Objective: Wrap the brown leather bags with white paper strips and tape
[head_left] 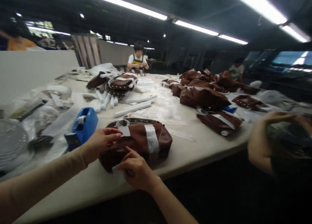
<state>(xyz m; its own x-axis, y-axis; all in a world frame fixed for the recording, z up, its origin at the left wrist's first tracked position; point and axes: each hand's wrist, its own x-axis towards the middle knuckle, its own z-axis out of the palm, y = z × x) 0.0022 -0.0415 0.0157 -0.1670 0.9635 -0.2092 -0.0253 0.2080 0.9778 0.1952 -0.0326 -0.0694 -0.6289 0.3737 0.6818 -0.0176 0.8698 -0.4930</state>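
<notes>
While its length runs rightward from the blue dispenser [85,125], the brown bag [136,138] has its dispenser-side end between the left grip [103,141], hold unclear, and right grip [138,172], pinching whitish film [117,172].

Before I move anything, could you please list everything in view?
Brown leather-like bag with white bands: 1, brown, table front
Blue plastic tape dispenser: 1, blue, left of that bag
Banded brown bag: 1, brown, right
Heaped leather-like bags: several, brown, behind it
Studded bags: at least 2, brown, mid-left
Slim rolls: several, white, mid-table
Crumpled plastic wrapping: uncounted, clear and white, left
Broad table: 1, pale, centre
Flat panel: 1, pale, far left
Long ceiling lights: several, white, overhead
Other people: 4, mixed clothing, beyond and right
Left hand: 1, beige sleeve, bag's left end
Right hand: 1, bare, bag's near side
</notes>
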